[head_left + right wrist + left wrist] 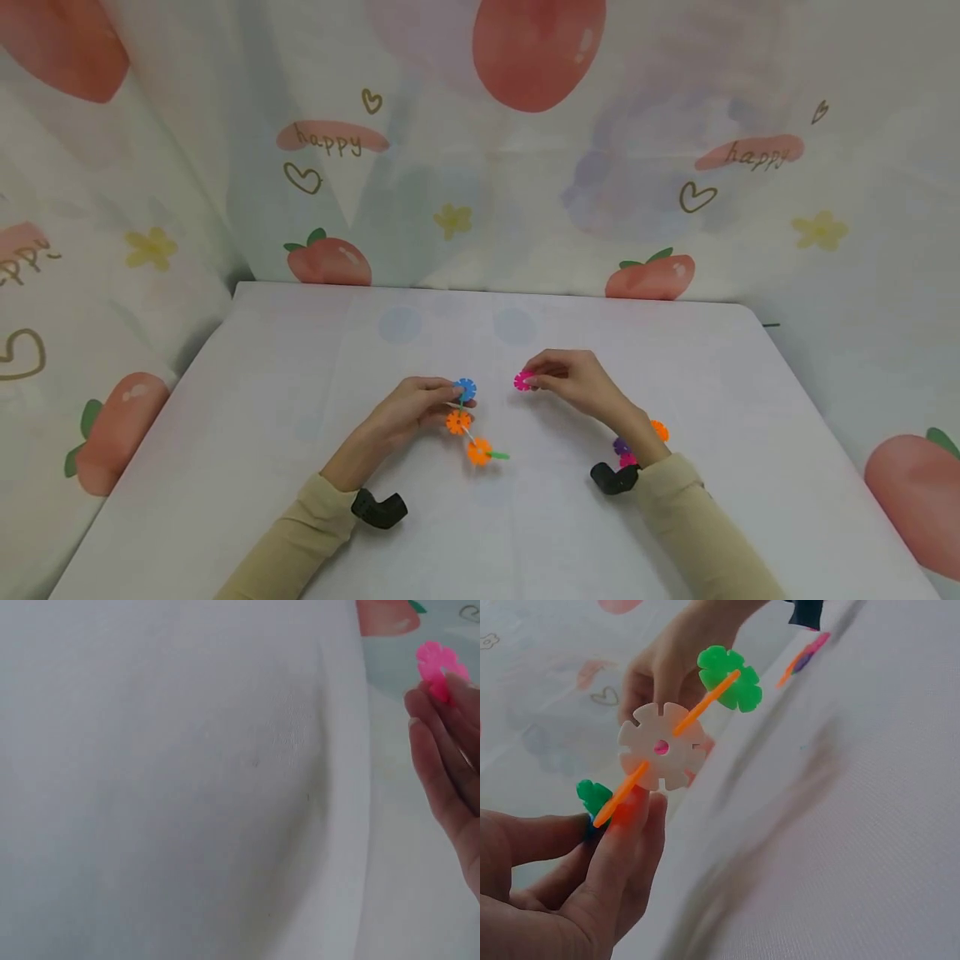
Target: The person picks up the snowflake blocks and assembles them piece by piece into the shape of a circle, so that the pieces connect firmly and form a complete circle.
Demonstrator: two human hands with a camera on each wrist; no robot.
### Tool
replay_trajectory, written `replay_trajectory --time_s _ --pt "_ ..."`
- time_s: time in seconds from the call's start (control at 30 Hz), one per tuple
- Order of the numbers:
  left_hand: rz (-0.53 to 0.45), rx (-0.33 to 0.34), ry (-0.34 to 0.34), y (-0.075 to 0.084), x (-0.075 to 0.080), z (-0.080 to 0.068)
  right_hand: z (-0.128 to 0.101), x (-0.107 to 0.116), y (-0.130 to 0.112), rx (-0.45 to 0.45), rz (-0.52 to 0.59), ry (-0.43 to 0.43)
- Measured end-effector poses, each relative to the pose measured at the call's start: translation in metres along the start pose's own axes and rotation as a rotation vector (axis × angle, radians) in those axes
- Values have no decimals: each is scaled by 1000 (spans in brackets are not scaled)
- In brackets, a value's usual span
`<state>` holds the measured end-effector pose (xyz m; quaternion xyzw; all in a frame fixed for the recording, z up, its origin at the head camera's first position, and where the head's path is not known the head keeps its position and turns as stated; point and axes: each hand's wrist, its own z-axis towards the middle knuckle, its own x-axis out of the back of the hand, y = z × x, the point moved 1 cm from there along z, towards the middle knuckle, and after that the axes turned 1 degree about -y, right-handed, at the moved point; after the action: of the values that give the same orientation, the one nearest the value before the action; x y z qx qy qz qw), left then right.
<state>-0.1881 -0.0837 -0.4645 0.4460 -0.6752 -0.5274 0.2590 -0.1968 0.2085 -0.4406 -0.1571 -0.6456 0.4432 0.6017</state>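
My left hand (448, 402) grips a small chain of slotted flower-shaped discs (468, 425), held just above the white table (300, 375). In it are a blue disc (466, 389), two orange ones and a green one (499, 455). Up close, the left wrist view shows the fingertips (622, 825) pinching the chain's lower end, with a pale disc (661, 746) and a green disc (730, 677) above. My right hand (531, 381) pinches a single pink disc (522, 381) a short way right of the chain, apart from it. The pink disc (439, 664) sticks out past the fingers (442, 765).
A few loose discs, orange (659, 430), purple (621, 447) and pink (628, 459), lie on the table beside my right wrist. Printed fabric with peaches (330, 260) hangs behind and around the table. The table's far edge (487, 292) meets this fabric.
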Motion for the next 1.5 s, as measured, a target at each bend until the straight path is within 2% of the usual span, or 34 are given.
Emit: replay_trajectory --time_s 0.5,0.67,0.87,1.13,1.23,1.37,1.43,1.5 --pt "10 0 -10 -3 -3 0 20 -26 -25 24 128 -63" --pt "7 17 -7 -4 -4 1 23 -32 -29 52 127 -68" --pt "9 0 9 -6 -4 2 26 -37 -35 118 68 -71" --pt "8 -13 47 -2 -8 1 30 -40 -37 231 75 -52" --pt "-5 -33 -12 1 -11 1 31 -39 -37 227 103 -32" --pt "-40 -28 -122 0 -14 2 30 -38 -36 212 131 -66" --pt "-54 -18 -136 -2 -15 2 28 -37 -36 219 83 -83" --pt "-66 -20 -114 -3 -15 1 25 -34 -37 212 34 -87"
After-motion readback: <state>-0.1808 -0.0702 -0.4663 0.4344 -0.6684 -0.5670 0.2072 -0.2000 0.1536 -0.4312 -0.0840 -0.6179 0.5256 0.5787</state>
